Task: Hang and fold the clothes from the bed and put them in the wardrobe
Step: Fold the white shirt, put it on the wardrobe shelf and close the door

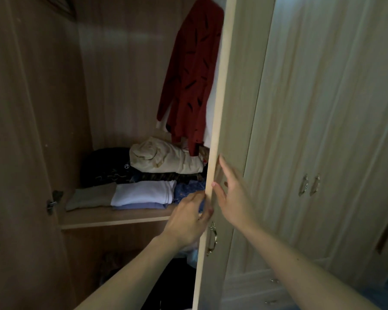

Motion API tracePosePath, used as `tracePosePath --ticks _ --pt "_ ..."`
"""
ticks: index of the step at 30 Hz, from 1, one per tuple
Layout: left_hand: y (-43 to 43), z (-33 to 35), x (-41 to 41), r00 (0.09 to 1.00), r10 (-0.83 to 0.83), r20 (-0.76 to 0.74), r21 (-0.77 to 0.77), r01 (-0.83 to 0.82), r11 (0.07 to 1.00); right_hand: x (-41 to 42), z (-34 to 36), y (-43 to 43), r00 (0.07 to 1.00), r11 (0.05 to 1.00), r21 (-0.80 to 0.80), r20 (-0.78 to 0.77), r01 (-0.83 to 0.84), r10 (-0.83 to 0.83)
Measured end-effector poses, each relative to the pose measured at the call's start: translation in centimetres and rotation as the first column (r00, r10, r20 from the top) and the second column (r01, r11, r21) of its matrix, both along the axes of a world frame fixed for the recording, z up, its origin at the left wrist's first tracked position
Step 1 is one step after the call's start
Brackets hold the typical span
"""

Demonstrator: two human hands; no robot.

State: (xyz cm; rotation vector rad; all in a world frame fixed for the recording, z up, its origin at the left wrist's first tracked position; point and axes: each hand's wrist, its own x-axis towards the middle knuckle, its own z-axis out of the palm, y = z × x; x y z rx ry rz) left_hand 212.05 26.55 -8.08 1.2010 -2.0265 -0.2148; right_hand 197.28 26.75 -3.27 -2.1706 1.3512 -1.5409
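Showing the head view: the left hand (188, 220) grips the free edge of a pale wood-grain wardrobe door (231, 108), its fingers curled round that edge just above a curved brass handle (212, 239). The right hand (233, 198) lies flat on the door's outer face, fingers straight and holding nothing. Past the door, a red patterned garment (193, 74) hangs at upper right (its hanger is hidden). Folded clothes rest on a brown wooden shelf (112, 218): a white folded cloth (143, 192) at the front, a beige folded piece (90, 196) touching its left side, and a cream rolled bundle (164, 158) lying on dark garments (108, 166) behind.
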Motion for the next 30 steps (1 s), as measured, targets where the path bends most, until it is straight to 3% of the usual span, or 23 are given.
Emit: tracePosePath --ticks 9,20,30 --pt "-3.6 0.2 5.3 0.997 0.075 0.008 0.002 -0.075 0.997 4.4 -0.1 -4.8 0.997 0.998 -0.051 -0.065 -0.033 0.029" --pt "-7.2 1.2 8.2 0.969 0.192 0.153 0.018 -0.197 0.980 6.6 -0.4 -10.2 0.995 0.985 -0.159 -0.087 -0.061 0.048" --pt "-10.3 2.1 9.8 0.934 0.320 0.158 0.013 -0.326 0.945 9.5 -1.1 -14.9 0.966 0.969 -0.245 -0.240 0.038 -0.099"
